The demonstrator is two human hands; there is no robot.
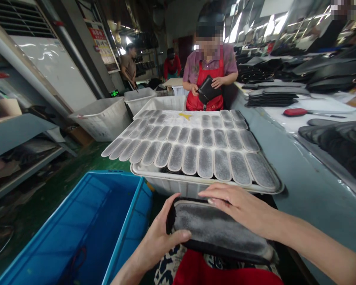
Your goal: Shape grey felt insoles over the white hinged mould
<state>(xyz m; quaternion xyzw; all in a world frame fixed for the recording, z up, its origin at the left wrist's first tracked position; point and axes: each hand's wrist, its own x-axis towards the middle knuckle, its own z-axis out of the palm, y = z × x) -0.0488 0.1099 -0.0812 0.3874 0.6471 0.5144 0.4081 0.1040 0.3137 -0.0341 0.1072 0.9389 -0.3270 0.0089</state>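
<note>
In my lap lies a black bag-like piece with a pale-edged, fuzzy grey oval panel (pixel 219 227) on its upward face. My left hand (pixel 163 229) grips its left end, the thumb lying over the panel and the fingers at the far edge. Across the far side, my right hand (pixel 240 206) holds the rim, with fingers reaching over the edge and onto the panel. The underside of the piece is hidden. Just beyond my hands, rows of similar grey oval panels (pixel 190 159) lie on a white board over a tub.
A deep blue crate (pixel 118 221) stands at my left. White tubs (pixel 102 118) are further back. A grey bench (pixel 314 170) on the right bears stacked black pieces and a red-handled tool (pixel 296 112). Opposite, a co-worker in a red apron (pixel 206 91) holds a black bag (pixel 209 90).
</note>
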